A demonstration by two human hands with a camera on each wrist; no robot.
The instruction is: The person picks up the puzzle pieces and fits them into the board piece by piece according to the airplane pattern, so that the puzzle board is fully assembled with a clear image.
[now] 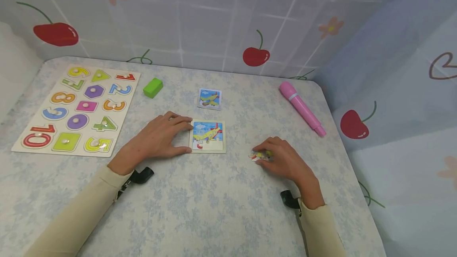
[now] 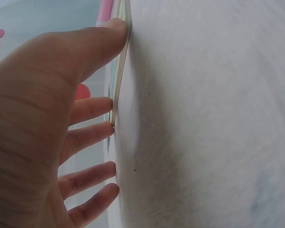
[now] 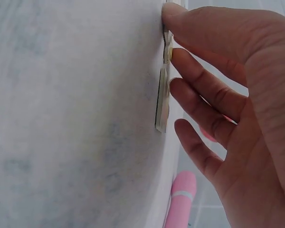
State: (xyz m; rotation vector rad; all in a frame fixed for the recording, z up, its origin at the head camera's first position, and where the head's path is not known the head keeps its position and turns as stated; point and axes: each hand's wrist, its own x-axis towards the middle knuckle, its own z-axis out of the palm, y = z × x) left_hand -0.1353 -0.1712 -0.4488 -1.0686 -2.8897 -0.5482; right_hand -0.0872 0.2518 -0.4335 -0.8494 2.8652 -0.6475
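Note:
A small square jigsaw puzzle board (image 1: 208, 151) with a yellow airplane picture sits on the table, its lower part showing pale gaps. My left hand (image 1: 160, 136) touches its left edge with thumb and fingertips, fingers fairly straight. In the left wrist view the thumb (image 2: 102, 45) presses at the board's thin edge (image 2: 121, 71). To the right, my right hand (image 1: 282, 158) pinches a puzzle piece (image 1: 255, 156) low at the tabletop, partly hidden by the fingers. In the right wrist view another flat piece (image 3: 162, 102) lies right beside it, under the fingertips.
A picture card (image 1: 209, 98) with the same airplane lies behind the board. At left are a number-and-shape peg board (image 1: 80, 120) and a green block (image 1: 153, 88). A pink pen-like stick (image 1: 303, 110) lies at the back right. A patterned curtain (image 1: 200, 23) borders the table.

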